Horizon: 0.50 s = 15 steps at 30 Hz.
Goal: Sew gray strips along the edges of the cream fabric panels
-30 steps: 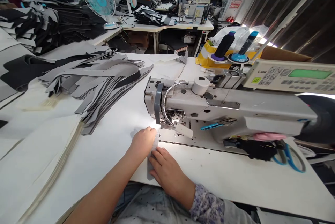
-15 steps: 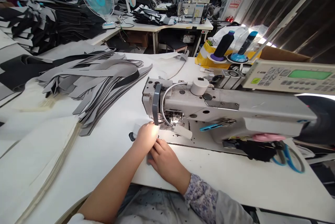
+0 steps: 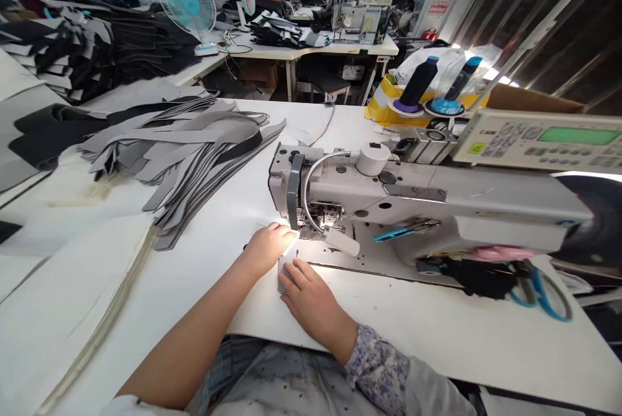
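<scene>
My left hand (image 3: 266, 247) rests on a small grey fabric strip (image 3: 286, 267) right at the needle end of the grey sewing machine (image 3: 389, 202); its fingers curl down onto the piece. My right hand (image 3: 307, 295) lies beside it, fingers pressed flat on the near end of the same strip. Most of the strip is hidden under both hands. The machine's lamp lights the spot brightly.
A fanned pile of grey and black cut strips (image 3: 184, 144) lies to the left on the white table (image 3: 204, 260). Blue scissors (image 3: 544, 293) and a control panel (image 3: 539, 140) are at right. Thread cones (image 3: 418, 82), fans and another worker's station stand behind.
The strip has been fed further in toward the needle, so less of it shows near me. Both hands followed it forward, then shifted slightly.
</scene>
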{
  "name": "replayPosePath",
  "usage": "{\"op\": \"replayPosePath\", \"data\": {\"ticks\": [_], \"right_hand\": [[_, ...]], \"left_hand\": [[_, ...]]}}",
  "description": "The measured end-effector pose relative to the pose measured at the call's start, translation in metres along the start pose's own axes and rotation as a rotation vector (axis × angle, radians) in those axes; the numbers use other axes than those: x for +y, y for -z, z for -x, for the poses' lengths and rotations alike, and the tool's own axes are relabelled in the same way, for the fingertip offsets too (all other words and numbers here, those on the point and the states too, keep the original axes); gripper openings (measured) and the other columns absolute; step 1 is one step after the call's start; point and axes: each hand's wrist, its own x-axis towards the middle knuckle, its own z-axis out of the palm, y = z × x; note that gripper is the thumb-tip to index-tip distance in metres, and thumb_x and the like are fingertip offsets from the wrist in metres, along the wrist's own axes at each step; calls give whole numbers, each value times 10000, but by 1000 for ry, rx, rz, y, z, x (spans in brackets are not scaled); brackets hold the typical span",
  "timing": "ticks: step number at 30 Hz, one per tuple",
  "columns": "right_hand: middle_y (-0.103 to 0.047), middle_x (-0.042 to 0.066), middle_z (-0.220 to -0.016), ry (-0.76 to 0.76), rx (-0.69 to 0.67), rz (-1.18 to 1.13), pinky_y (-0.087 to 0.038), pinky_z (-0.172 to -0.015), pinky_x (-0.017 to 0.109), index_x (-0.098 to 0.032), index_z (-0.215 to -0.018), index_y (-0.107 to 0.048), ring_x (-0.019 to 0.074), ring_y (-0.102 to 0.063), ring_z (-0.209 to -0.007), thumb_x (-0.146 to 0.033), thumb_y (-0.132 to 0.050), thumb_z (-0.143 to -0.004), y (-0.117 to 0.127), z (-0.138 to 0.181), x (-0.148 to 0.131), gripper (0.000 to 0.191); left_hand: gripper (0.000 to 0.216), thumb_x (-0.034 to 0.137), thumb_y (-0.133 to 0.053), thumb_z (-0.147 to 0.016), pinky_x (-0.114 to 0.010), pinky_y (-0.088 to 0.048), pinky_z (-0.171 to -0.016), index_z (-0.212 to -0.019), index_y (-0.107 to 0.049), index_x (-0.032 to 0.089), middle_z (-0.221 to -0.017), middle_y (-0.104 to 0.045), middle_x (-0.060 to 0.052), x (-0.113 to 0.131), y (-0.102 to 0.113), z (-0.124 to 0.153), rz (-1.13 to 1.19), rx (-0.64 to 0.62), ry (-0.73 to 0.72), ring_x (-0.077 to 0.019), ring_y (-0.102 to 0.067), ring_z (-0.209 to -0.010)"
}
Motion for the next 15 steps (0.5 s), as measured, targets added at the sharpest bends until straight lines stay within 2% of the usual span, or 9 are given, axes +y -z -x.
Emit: {"op": "replayPosePath", "data": {"ticks": [3, 6, 11, 15], "right_hand": [[-595, 133, -1268, 6, 19, -8, -456, -1025, 434, -132, -1194, -616, 299, -490, -1237, -297, -633, -903, 1, -1, 0, 335], [-597, 122, -1270, 3, 32, -9, -459, -1023, 433, -136, -1189, -620, 301, -499, -1225, -293, -624, -907, 2, 1, 1, 323], [-592, 129, -1273, 4, 21, -15, -451, -1030, 430, -121, -1187, -619, 307, -496, -1217, -285, -638, -897, 3, 1, 0, 334], [-594, 137, -1255, -6, -3, -27, -448, -1026, 432, -127, -1180, -615, 303, -481, -1229, -271, -641, -893, 4, -2, -1, 322]], "left_hand": [[137, 91, -541, -787, -281, -367, -588, -795, -628, 197, -839, -638, -63, -3, -2, -5, -44, 19, -29, -201, -557, -798], [154, 87, -534, -785, -283, -368, -599, -824, -628, 202, -880, -638, -61, -5, 4, 1, -61, 8, -70, -202, -552, -821], [523, -16, -474, -732, -305, -403, -727, -1195, -558, 212, -1086, -631, -65, -4, 16, 20, -102, 44, -148, -217, -544, -983], [392, 21, -464, -802, -302, -397, -684, -1130, -590, 197, -955, -643, -58, -2, 12, 16, -116, 8, -139, -208, -557, -887]]}}
